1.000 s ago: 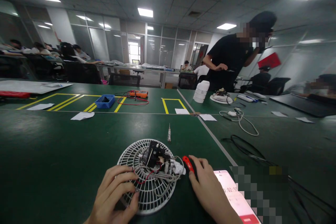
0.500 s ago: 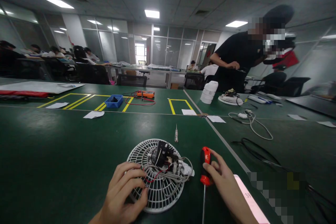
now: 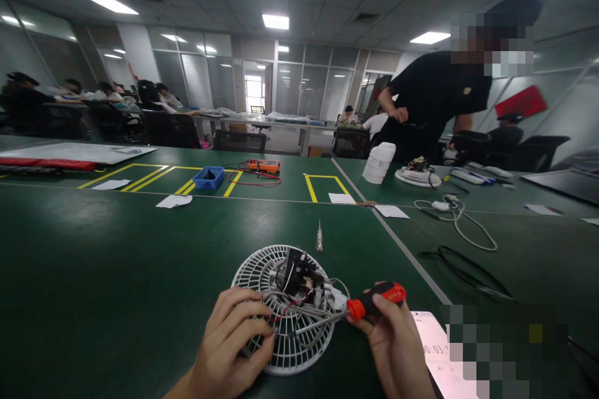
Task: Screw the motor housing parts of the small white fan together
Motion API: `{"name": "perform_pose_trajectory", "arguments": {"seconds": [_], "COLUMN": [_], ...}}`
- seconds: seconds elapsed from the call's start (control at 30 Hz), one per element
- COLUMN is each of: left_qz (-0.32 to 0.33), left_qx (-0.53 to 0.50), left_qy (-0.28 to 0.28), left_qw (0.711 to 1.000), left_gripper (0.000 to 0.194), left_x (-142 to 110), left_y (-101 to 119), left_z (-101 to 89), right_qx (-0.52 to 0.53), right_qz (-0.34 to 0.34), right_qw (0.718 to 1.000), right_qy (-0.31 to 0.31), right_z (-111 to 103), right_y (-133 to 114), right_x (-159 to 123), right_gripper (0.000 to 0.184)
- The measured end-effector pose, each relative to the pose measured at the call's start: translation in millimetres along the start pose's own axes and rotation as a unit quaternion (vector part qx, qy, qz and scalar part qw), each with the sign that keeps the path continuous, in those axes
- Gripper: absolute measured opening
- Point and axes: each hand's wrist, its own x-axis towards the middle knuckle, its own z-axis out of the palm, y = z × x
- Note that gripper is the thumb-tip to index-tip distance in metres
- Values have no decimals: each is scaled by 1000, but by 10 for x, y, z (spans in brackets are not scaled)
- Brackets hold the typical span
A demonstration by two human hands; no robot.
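A white round fan grille (image 3: pixel 299 358) lies on the green table with a black motor unit (image 3: pixel 294 271), wires and a grey cable on it. My left hand (image 3: pixel 238 336) rests at the grille's left side, thumb and fingertips pinched together on something tiny, perhaps metal, that I cannot make out. A thin red wire (image 3: pixel 286 312) runs close to those fingertips. In my right hand (image 3: pixel 390 336) is a red and black screwdriver (image 3: pixel 374 300), its shaft lying across the grille and its tip pointing left towards my left fingertips. Beyond the grille lies a small clear-handled screwdriver (image 3: pixel 319 239).
A phone (image 3: pixel 433 349) lies right of my right hand. Farther back are a blue bin (image 3: pixel 208 178), an orange multimeter (image 3: pixel 263 166), a white cylindrical part (image 3: pixel 378 163), another fan grille (image 3: pixel 418 177) and loose cables (image 3: pixel 472 224). A person in black (image 3: pixel 433 93) stands across the table.
My right hand has swung the screwdriver from shaft towards me to shaft pointing left over the grille. The left hand keeps its pinch. The person across the table has shifted posture.
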Motion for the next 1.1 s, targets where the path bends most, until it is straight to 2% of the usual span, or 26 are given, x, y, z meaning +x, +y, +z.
{"name": "perform_pose_trajectory", "arguments": {"seconds": [0.3,0.63,0.83,1.0,1.1], "left_qz": [-1,4,7,7,4], "left_qx": [-4,-9,-3,-7,-11], "left_qy": [4,-5,-1,-10,-10], "left_qw": [1000,1000,1000,1000,1000], "left_gripper": [13,13,13,13,13], "left_x": [3,-15,12,8,-2], "left_y": [15,8,21,23,23], "left_z": [2,-1,-2,-3,-3], "right_qx": [-20,-12,5,-10,-9], "right_qz": [-57,-73,-68,-72,-80], "right_qw": [998,997,997,997,997], "right_qy": [23,12,33,2,5], "right_z": [-12,-76,-44,-66,-91], "right_y": [30,79,42,107,142], "right_x": [-77,-66,-61,-69,-60], "right_gripper": [54,44,47,42,40]}}
